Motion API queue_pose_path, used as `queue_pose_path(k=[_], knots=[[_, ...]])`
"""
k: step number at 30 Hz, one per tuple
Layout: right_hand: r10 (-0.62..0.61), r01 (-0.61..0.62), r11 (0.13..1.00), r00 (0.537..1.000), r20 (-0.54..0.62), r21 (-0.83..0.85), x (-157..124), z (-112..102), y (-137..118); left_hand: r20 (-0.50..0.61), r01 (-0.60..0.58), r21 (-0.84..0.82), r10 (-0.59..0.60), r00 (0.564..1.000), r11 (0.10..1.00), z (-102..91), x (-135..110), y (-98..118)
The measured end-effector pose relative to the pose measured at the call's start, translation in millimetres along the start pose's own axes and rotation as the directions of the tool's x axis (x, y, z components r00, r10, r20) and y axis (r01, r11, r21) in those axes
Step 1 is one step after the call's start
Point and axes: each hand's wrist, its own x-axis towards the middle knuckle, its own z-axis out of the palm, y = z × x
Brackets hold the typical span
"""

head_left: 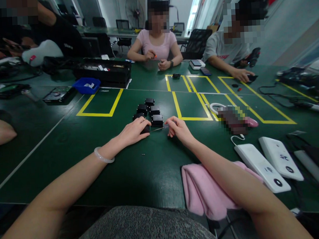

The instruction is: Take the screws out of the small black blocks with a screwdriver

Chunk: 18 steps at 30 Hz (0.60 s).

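Observation:
My left hand (135, 131) rests on the green table (70, 137) with its fingers curled over a small black box (146, 128). My right hand (179, 129) pinches the handle end of a thin metal tool (160, 128), whose tip points left toward that box. Just beyond both hands lies a cluster of several more small black boxes (148, 110). A pale bangle (103, 156) circles my left wrist.
A pink cloth (202, 191) lies under my right forearm, two white power banks (269, 164) to its right. Yellow taped rectangles (101, 114) mark the table. A blue bin (87, 85) and black tray (104, 70) stand far left. Three other people sit around the table.

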Motion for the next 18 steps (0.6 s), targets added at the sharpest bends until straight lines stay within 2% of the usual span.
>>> queue_pose_path(k=[7,12,18], knots=[[-0.046,0.045,0.999,0.999,-0.005,-0.013,2.9,0.0,2.6,-0.034,-0.008,0.018,0.009,0.999,1.000,4.7,0.1,-3.0],[-0.002,0.003,1.000,1.000,0.010,-0.022,0.9,-0.4,1.3,-0.056,-0.017,0.016,0.018,0.998,1.000,7.3,-0.1,-6.0],[-0.037,0.037,0.999,0.999,0.013,-0.018,1.4,-0.4,0.2,-0.062,-0.028,0.010,0.029,0.998,1.000,6.7,-0.3,-6.0]])
